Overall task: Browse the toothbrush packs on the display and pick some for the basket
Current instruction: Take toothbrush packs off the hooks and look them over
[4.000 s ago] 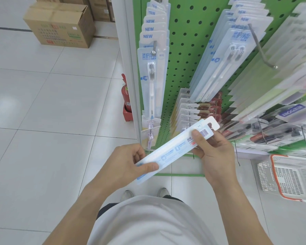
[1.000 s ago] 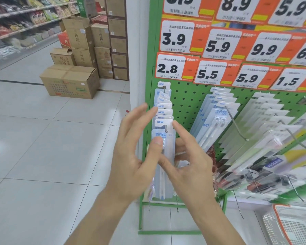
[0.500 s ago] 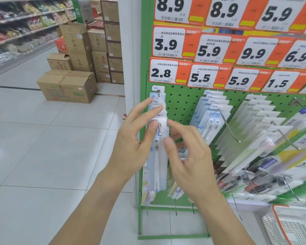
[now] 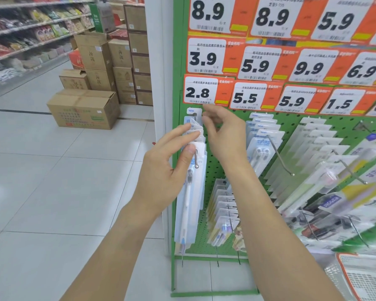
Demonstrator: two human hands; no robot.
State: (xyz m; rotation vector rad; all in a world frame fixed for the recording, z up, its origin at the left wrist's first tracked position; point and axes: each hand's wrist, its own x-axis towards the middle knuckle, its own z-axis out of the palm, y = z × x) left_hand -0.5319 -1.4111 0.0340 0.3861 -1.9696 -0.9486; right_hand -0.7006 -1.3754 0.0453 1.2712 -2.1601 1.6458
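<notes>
1. The right hand (image 4: pixel 224 135) has let go of the front toothbrush pack (image 4: pixel 193 192) and risen to just under the 2.8 price tag (image 4: pixel 201 92); its fingers hang loosely curled and hold nothing.
2. The left hand (image 4: pixel 167 168) stays at the hook (image 4: pixel 196 158): thumb pressed on the front pack's top, straight fingers laid across the tops of the packs behind.
3. That pack now hangs back on the leftmost hook of the green pegboard (image 4: pixel 213 170), so nothing has been chosen yet, I judge; browsing goes on.
4. The basket (image 4: pixel 343 266) sits on the floor at near right, cut off by the frame edge, so its contents cannot be made out.
5. The packs at far right are blurred, and the small print on the tags is unreadable.
</notes>
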